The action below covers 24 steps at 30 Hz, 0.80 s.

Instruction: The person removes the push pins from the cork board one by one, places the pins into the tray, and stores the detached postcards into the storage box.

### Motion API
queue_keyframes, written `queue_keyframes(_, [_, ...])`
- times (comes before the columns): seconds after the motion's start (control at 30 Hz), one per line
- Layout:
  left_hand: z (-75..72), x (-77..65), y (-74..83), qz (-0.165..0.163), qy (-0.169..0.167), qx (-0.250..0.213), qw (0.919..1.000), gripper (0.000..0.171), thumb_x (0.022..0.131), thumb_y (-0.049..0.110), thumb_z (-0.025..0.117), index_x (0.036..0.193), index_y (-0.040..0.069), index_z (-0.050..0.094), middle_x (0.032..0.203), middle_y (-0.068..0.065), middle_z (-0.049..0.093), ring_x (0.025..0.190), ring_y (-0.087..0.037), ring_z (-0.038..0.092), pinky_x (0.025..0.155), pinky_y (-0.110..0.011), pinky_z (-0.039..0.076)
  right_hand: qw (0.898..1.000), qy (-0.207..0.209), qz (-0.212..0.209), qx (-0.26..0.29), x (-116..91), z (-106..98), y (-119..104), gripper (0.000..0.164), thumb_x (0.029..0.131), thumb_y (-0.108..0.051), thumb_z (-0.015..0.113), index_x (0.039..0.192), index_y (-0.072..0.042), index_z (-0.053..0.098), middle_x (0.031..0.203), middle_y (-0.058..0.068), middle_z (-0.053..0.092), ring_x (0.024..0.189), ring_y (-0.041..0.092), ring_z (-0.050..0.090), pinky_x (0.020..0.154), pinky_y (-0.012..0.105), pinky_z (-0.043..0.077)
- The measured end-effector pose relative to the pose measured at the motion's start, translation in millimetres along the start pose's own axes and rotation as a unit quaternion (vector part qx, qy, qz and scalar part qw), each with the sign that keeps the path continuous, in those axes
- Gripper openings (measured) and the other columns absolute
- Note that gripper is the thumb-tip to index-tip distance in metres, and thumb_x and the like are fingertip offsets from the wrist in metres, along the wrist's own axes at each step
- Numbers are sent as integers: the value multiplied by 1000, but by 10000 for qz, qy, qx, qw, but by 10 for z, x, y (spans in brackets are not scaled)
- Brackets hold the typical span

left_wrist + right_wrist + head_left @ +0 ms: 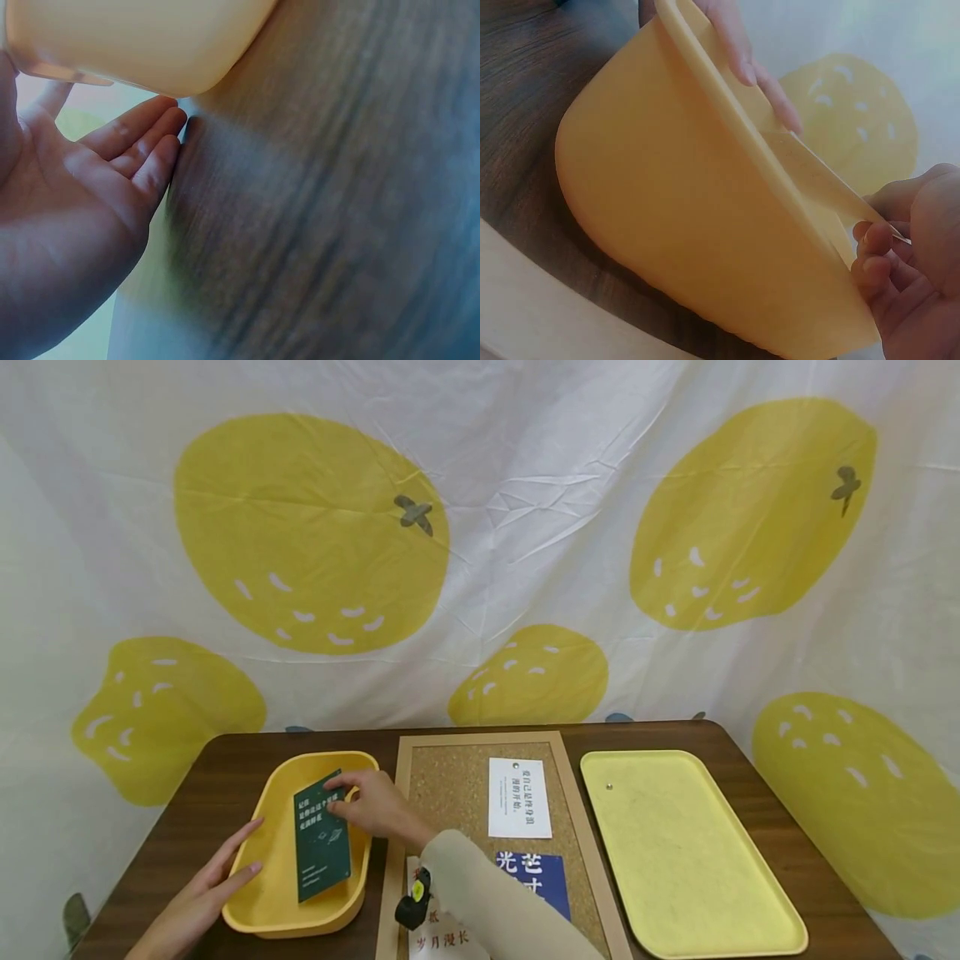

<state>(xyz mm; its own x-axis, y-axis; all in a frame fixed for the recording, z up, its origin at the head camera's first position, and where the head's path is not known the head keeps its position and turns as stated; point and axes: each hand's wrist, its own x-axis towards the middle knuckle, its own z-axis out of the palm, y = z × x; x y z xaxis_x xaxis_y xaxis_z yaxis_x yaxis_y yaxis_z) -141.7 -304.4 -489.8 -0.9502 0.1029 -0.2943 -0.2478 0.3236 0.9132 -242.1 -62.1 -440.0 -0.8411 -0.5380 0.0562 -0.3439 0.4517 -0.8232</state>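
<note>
A dark green card point(321, 856) with white print leans inside a yellow plastic basin point(300, 926). My right hand point(377, 808) pinches the card near its upper right corner, between thumb and fingers. In the right wrist view the card point(819, 182) appears edge-on above the basin's rim, its end between the fingertips. My left hand point(197, 902) is at the basin's left side, thumb and forefinger reaching over the rim. The left wrist view shows its other fingers point(135, 131) extended loosely beside the basin's outer wall.
Right of the basin lies a framed cork board point(450, 777) with a pinned white card point(519, 802), a blue card point(551, 881) and a card with red characters point(442, 943) partly under my sleeve. A yellow tray point(690, 860) holding a small pin point(609, 787) lies further right.
</note>
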Motion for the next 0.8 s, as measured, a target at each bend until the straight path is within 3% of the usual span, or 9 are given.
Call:
queue_keyframes(0.2, [3, -11, 8, -27, -16, 50, 10000, 75, 92, 40, 55, 150, 27, 9, 156, -15, -6, 137, -34, 15, 88, -23, 46, 10000, 87, 16, -7, 1, 34, 18, 24, 87, -21, 67, 111, -20, 68, 87, -10, 55, 59, 5, 47, 46, 19, 39])
queue_keyframes(0.43, [14, -23, 18, -5, 45, 60, 10000, 72, 93, 38, 54, 150, 28, 11, 156, -16, -2, 129, -27, 33, 84, -22, 47, 9998, 203, -38, -81, 17, 69, 36, 27, 87, -20, 67, 113, -16, 67, 87, -9, 58, 60, 4, 47, 47, 17, 40])
queue_keyframes(0.8, [20, -41, 25, 101, 41, 9, 9999, 70, 94, 37, 53, 150, 27, 12, 156, -15, -1, 120, -13, 42, 83, -21, 48, 9989, 223, -109, -404, 11, 90, 14, 29, 87, -21, 66, 116, -15, 66, 88, -8, 60, 56, 4, 45, 46, 17, 39])
